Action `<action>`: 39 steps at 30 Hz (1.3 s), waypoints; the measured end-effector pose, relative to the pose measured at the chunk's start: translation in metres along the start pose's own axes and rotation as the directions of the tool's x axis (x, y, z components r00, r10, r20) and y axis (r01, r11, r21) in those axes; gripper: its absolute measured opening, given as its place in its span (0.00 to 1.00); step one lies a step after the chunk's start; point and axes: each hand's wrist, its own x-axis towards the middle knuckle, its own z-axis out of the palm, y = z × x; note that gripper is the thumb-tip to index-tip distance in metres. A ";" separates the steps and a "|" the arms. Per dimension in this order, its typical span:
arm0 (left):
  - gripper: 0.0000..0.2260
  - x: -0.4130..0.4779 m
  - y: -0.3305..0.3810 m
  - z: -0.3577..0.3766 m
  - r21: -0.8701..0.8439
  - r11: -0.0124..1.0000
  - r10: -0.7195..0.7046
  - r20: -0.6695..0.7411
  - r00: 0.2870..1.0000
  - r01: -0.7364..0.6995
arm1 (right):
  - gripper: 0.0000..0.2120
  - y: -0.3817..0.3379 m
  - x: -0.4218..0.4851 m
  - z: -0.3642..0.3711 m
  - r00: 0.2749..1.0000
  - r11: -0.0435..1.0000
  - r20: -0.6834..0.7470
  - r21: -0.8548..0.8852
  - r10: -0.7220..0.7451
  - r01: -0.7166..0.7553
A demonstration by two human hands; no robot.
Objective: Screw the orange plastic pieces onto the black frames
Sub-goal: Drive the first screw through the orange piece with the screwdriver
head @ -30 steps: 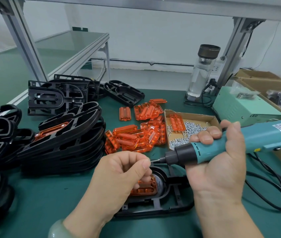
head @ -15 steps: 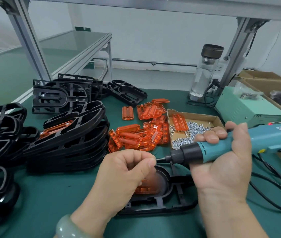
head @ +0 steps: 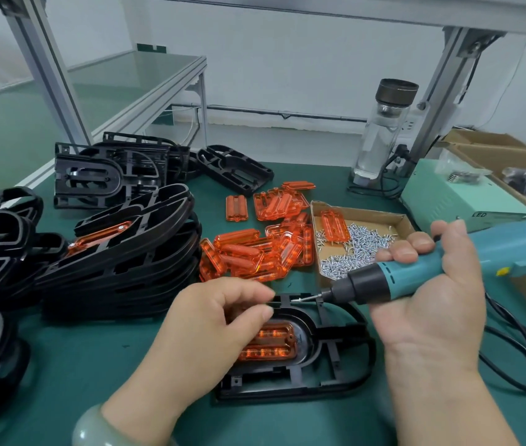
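My black frame (head: 287, 386) is glossy plastic, its orange piece (head: 271, 344) clear and shiny; screws (head: 364, 246) bright metal, tray (head: 367, 215) cardboard.

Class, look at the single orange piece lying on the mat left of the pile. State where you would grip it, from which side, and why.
Pinch the lone orange piece across its two long edges, from above. It lies flat on the green mat, with bare mat along both edges, so fingertips should fit.
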 end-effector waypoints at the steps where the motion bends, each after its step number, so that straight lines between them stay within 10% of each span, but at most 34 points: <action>1: 0.08 -0.001 -0.002 0.000 0.106 0.994 0.017 0.019 1.000 -0.019 | 0.07 -0.002 0.002 -0.002 1.000 1.000 0.002 -0.022 -0.012 0.012; 9: 0.05 -0.005 -0.010 0.007 0.439 0.883 0.083 0.205 0.975 -0.167 | 0.17 0.000 0.006 -0.002 0.999 0.984 0.008 -0.169 -0.049 0.050; 39: 0.07 -0.006 -0.010 0.016 0.436 0.885 0.065 0.232 0.971 -0.163 | 0.04 0.005 -0.009 0.004 0.954 0.889 0.299 -0.434 -0.009 0.144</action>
